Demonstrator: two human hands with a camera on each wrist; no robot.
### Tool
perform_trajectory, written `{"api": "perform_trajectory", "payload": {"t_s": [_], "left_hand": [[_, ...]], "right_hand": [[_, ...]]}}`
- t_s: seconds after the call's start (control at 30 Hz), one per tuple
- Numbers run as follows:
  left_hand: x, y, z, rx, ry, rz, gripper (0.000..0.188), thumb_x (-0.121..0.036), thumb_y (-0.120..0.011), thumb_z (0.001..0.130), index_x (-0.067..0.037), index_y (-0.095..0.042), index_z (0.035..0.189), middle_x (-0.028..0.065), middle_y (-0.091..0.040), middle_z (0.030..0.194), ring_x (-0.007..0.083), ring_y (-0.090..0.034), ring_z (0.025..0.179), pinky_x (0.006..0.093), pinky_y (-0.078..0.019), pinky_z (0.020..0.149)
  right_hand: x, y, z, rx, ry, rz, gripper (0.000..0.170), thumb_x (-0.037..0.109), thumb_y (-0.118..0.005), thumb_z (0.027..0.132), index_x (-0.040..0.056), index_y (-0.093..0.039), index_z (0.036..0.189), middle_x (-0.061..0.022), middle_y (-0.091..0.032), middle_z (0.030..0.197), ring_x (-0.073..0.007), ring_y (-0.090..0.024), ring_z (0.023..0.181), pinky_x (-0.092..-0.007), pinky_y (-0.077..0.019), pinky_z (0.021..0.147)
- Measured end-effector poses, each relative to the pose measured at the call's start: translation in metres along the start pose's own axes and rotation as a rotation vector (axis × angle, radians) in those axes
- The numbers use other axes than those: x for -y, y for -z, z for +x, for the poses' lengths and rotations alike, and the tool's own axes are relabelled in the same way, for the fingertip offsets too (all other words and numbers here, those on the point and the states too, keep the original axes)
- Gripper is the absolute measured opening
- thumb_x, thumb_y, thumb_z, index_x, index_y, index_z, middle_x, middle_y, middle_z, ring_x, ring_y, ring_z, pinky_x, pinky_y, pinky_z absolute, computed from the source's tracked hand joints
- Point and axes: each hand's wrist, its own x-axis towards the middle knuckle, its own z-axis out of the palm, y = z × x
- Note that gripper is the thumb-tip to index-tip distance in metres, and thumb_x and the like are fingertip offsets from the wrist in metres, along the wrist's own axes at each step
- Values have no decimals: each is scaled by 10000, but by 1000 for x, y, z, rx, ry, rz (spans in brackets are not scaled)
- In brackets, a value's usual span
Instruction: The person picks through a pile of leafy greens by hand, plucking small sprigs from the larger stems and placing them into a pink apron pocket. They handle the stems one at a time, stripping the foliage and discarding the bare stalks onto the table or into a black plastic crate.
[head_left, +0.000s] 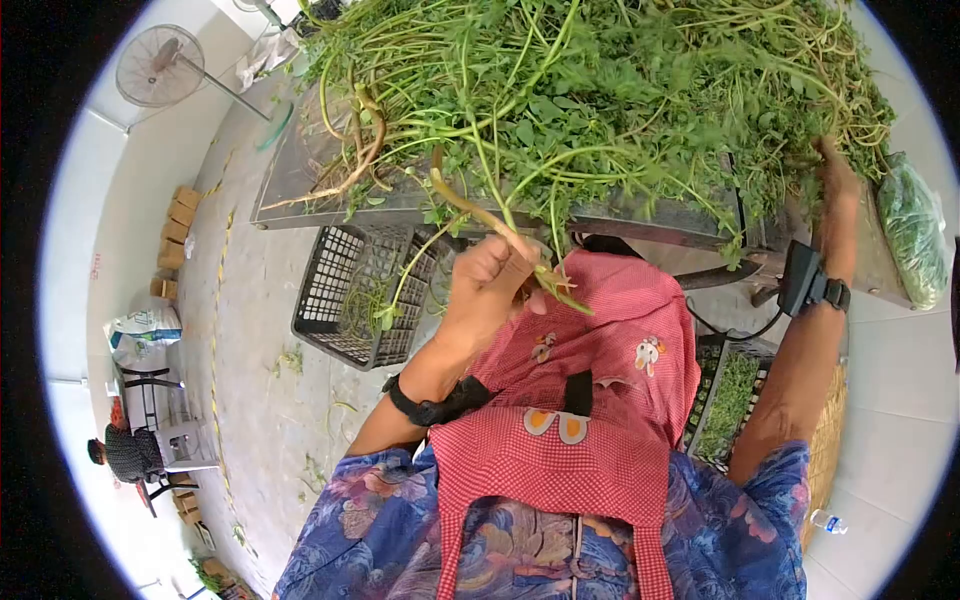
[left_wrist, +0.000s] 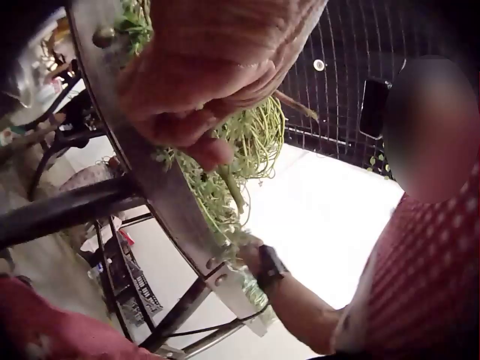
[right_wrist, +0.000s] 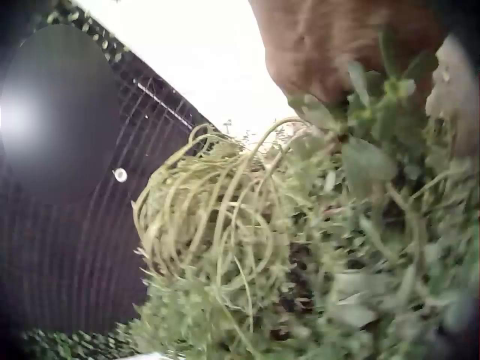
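In the head view my left hand (head_left: pixel 488 288), held over my apron, grips leafy green stems together with a thick brownish rooty stem (head_left: pixel 470 208). The curled fingers of that hand (left_wrist: pixel 202 82) show close up in the left wrist view, a cut stem end (left_wrist: pixel 234 191) poking out below. At the right end of the heaped greens (head_left: pixel 640 110) is my right hand (head_left: pixel 838 185), its fingertips among the stems. Its back (right_wrist: pixel 352 52) shows at the top of the right wrist view, with leaves hiding its fingers; whether they hold any stem I cannot tell.
The heap lies on a dark metal table (head_left: pixel 640 228). A filled plastic bag (head_left: pixel 912 235) rests at its right end. Below stand a black crate (head_left: pixel 335 290) with a few stems and another crate (head_left: pixel 705 395) of greens. A fan (head_left: pixel 160 65) and a seated person (head_left: pixel 130 452) are farther left.
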Motion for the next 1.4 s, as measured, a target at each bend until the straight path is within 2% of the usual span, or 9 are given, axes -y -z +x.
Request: {"api": "perform_trajectory", "payload": {"t_s": [0.23, 0.43, 0.5, 0.63, 0.83, 1.1, 1.23, 1.3, 1.4], "left_hand": [[0, 0, -9, 70, 22, -130, 202, -207, -426, 956, -16, -490, 944, 110, -634, 842, 157, -628, 677, 225, -481, 489], [3, -3, -8, 85, 76, -139, 231, -226, -384, 968, -14, -478, 967, 122, -626, 888, 184, -643, 723, 233, -499, 496], [5, -5, -8, 71, 90, -136, 232, -227, -385, 968, -15, -478, 972, 119, -625, 887, 185, -645, 729, 230, -498, 487], [10, -8, -8, 31, 114, -136, 232, -233, -392, 966, -19, -479, 983, 105, -622, 892, 168, -636, 718, 225, -497, 468], [11, -8, -10, 36, 36, -187, 233, -241, -390, 966, -26, -479, 978, 92, -612, 893, 135, -601, 689, 240, -506, 472], [18, 3, 0, -22, 6, -308, 215, -247, -390, 962, -52, -474, 931, 144, -603, 941, 213, -623, 715, 302, -523, 468], [8, 12, -3, 82, -4, -152, 200, -238, -373, 965, -59, -460, 976, 191, -612, 976, 264, -649, 776, 322, -556, 526], [6, 5, -7, 64, 30, -153, 146, -188, -405, 955, -55, -461, 975, 187, -618, 938, 253, -649, 748, 317, -562, 545], [8, 2, -10, 71, 23, -160, 91, -119, -440, 936, -44, -467, 980, 189, -619, 926, 244, -650, 754, 314, -564, 558]], "right_hand": [[-31, 3, -38, 240, 249, -284, 540, 346, -685, 775, -86, -583, 1081, -131, -633, 894, -152, -563, 777, -269, -443, 719], [18, 19, -81, -371, 668, -786, 352, 266, -650, 804, 56, -634, 1086, -54, -668, 948, -121, -593, 869, -266, -452, 789], [44, -12, -137, -49, 711, -365, 265, 209, -633, 823, 51, -654, 1035, -41, -666, 925, -112, -589, 858, -262, -457, 782], [39, -90, -237, 736, 577, -274, 196, 163, -695, 727, 35, -645, 866, -115, -642, 773, -187, -636, 704, -274, -477, 630], [-6, -129, -258, 712, 655, -205, 165, 145, -702, 720, 33, -642, 824, -130, -611, 691, -249, -606, 636, -284, -461, 582], [0, -91, -252, 1176, 436, 177, 86, 61, -697, 735, 5, -642, 770, -36, -600, 717, -107, -538, 622, -253, -427, 576], [-2, -83, -244, 1120, 511, 385, 78, 58, -666, 772, -4, -627, 799, -63, -609, 766, -95, -516, 556, -220, -422, 545], [-4, -81, -232, 1056, -42, 625, 83, 57, -621, 815, -6, -603, 867, -90, -610, 790, -72, -471, 476, -188, -395, 475], [-17, -85, -226, 1007, -159, 715, 106, 74, -568, 865, 0, -558, 940, -100, -611, 786, -52, -426, 419, -175, -347, 400]]}}
